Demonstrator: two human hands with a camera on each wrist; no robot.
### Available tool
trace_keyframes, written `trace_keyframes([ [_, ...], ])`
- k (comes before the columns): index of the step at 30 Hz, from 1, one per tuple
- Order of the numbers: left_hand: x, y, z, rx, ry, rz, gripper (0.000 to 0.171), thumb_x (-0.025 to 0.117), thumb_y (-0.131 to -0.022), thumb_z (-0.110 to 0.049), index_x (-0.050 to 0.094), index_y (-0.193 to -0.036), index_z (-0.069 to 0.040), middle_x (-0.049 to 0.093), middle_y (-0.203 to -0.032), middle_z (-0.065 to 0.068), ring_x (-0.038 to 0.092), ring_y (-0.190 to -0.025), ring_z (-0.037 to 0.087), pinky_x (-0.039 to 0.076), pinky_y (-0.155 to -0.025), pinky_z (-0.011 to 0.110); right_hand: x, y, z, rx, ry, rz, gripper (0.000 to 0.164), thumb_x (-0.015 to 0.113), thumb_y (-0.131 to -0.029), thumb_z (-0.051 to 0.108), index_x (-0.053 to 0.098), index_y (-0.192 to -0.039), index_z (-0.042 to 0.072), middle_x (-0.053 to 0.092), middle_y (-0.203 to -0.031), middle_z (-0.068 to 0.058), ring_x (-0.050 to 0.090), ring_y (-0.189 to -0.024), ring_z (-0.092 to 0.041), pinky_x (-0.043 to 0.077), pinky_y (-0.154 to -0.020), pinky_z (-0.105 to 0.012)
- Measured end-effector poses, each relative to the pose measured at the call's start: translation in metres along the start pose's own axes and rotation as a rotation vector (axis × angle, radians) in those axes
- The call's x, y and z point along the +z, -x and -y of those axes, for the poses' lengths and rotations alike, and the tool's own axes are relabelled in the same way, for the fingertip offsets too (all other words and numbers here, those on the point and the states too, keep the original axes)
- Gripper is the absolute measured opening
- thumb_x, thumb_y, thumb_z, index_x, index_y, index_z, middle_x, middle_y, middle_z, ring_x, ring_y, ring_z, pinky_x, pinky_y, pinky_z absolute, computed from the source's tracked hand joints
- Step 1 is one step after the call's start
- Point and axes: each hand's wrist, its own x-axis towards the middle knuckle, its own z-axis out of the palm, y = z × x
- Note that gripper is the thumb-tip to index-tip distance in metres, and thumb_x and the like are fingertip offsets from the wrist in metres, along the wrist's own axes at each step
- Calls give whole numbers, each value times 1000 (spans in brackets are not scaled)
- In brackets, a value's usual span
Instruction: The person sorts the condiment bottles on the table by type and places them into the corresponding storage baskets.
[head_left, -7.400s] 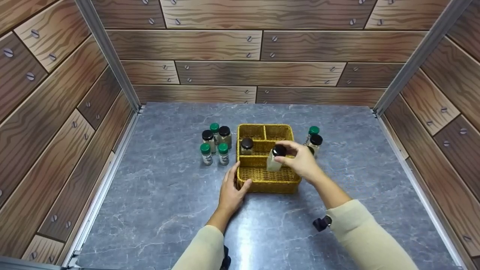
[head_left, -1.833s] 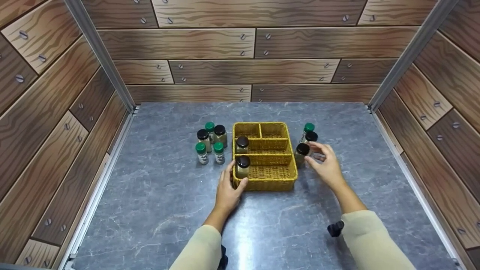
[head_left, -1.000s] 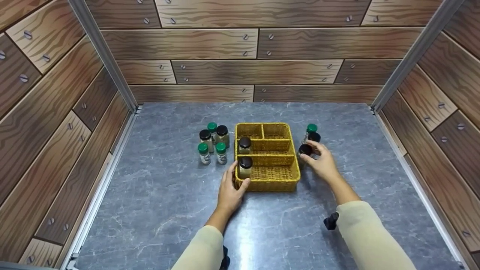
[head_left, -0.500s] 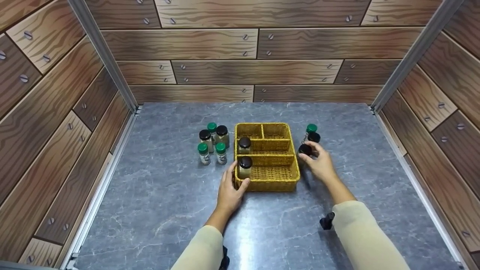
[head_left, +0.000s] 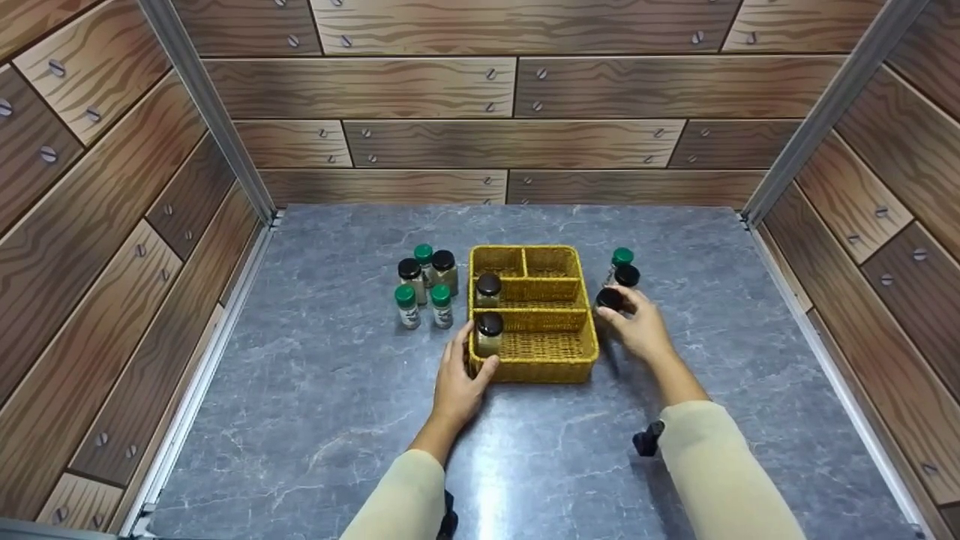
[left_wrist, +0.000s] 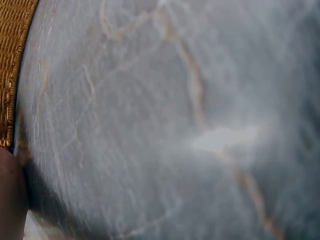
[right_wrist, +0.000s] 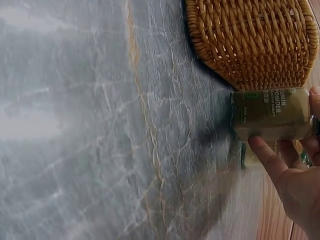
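Observation:
A divided wicker basket (head_left: pixel 541 371) stands mid-table. My left hand (head_left: pixel 459 382) holds its front left corner, thumb at the front wall and fingers along the left side. Just right of the basket, my right hand (head_left: pixel 639 324) grips a black-lidded jar of cumin powder (right_wrist: pixel 272 114), its label showing in the right wrist view. Behind that jar are another black-lidded jar (head_left: pixel 627 275) and a green-capped spice bottle (head_left: pixel 622 257). Inside the basket, one dark-lidded jar (head_left: pixel 489 337) is at the left of the front compartment, and another (head_left: pixel 488 288) at the left of the middle one.
Left of the basket stands a group of several spice containers, among them a black-lidded jar (head_left: pixel 444 271) and a green-capped bottle (head_left: pixel 441 306). Wood-patterned walls (head_left: pixel 420 90) bound the grey marbled tabletop (head_left: pixel 337 420) at the back and both sides.
The jar held over the basket's front compartment earlier now stands at that compartment's left. My right hand has moved right and closed on the cumin jar. My left hand stays at the basket corner.

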Motion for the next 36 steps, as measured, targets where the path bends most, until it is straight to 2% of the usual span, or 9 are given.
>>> trace_keyframes([
  [10, 0, 1, -1, 35, -3, -13, 71, 75, -101, -34, 45, -164, -23, 59, -154, 20, 60, -141, 41, 49, -118, 62, 1, 2, 0, 2, -6, -11, 53, 76, -101, 9, 58, -151, -1, 55, -155, -31, 59, -142, -50, 49, -121, -53],
  [20, 0, 1, 2, 39, -29, -6, 71, 70, -104, -41, 42, -166, -23, 55, -160, 20, 56, -146, 43, 46, -121, 64, 4, 2, -1, -11, 8, -37, 53, 76, -101, 8, 59, -150, -1, 59, -147, -32, 60, -140, -51, 50, -121, -55],
  [29, -2, 1, 2, 45, -35, -1, 70, 69, -104, -40, 43, -166, -23, 51, -165, 17, 52, -152, 41, 43, -124, 62, 5, 5, 0, 0, -26, -44, 55, 75, -101, 8, 57, -153, -1, 54, -154, -31, 58, -143, -51, 49, -122, -54],
  [36, -1, 1, 1, 34, -17, -1, 70, 69, -104, -40, 43, -167, -24, 51, -165, 17, 52, -151, 42, 43, -124, 65, 4, 13, 0, 9, -101, -121, 54, 78, -98, 3, 60, -149, -2, 56, -149, -31, 61, -138, -52, 51, -120, -51],
])
